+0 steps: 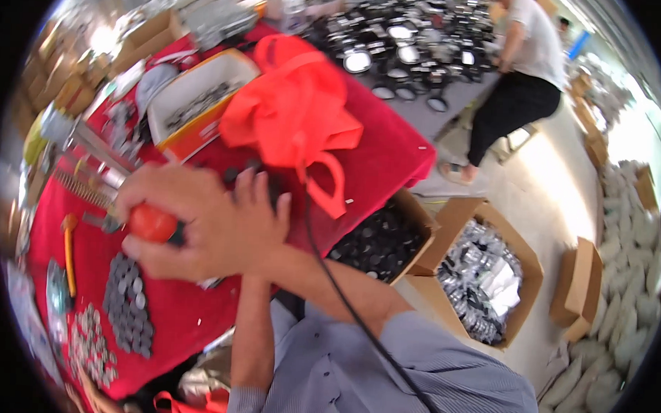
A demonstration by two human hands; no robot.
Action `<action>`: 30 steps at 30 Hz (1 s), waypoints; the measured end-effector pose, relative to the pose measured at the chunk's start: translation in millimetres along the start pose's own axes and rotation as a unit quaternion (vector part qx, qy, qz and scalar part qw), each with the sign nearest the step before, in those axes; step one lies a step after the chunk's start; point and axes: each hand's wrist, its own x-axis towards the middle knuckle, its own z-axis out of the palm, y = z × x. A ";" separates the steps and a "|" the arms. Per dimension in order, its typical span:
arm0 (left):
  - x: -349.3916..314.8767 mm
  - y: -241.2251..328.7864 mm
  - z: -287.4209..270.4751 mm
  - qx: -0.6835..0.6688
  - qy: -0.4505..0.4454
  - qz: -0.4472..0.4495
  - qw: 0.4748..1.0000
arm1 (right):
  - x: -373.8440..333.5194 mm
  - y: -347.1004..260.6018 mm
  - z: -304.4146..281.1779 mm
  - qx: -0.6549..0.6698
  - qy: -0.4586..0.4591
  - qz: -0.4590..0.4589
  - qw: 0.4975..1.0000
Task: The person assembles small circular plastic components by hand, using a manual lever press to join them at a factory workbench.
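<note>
My right hand reaches across to the left, with its fingers wrapped round a red ball knob. A dark collar shows at the knob's side. Beyond it stands a metal hand press with a coil spring. Partly hidden behind my right wrist, my left hand has its fingers stretched out and apart. Small black parts lie by its fingertips; I cannot tell whether it touches them. Both hands are over a red-covered table.
An orange-red cloth bag and a white-orange box of metal parts sit beyond my hands. Dark discs, metal pieces and an orange-handled hammer lie left. Cartons stand right. A person works at another table.
</note>
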 end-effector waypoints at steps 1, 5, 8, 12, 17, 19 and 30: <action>-10.6 9.7 -0.4 -0.075 0.002 0.014 0.997 | 0.0 0.4 -15.2 -0.021 -0.018 0.010 1.000; -74.8 0.8 -43.7 -0.216 0.027 -0.009 0.976 | 6.6 0.8 -37.2 -0.035 -0.045 0.024 0.998; -101.1 -44.2 -76.0 -0.246 0.089 -0.201 0.944 | 19.0 2.7 -30.7 -0.028 -0.056 0.045 0.997; -84.9 -71.2 -86.3 -0.215 0.147 -0.262 0.929 | 53.0 29.0 -12.1 -0.059 -0.078 0.099 0.990; -67.5 -80.1 -67.3 -0.237 0.111 -0.235 0.936 | 81.2 74.0 4.6 -0.067 0.028 0.101 0.992; -72.1 -70.3 -73.2 -0.239 0.109 -0.245 0.933 | 82.6 80.3 4.3 -0.064 0.033 0.101 0.992; -99.7 -21.3 -126.0 -0.679 0.123 -0.268 0.673 | -43.2 -26.8 -51.6 -0.018 0.024 0.266 0.964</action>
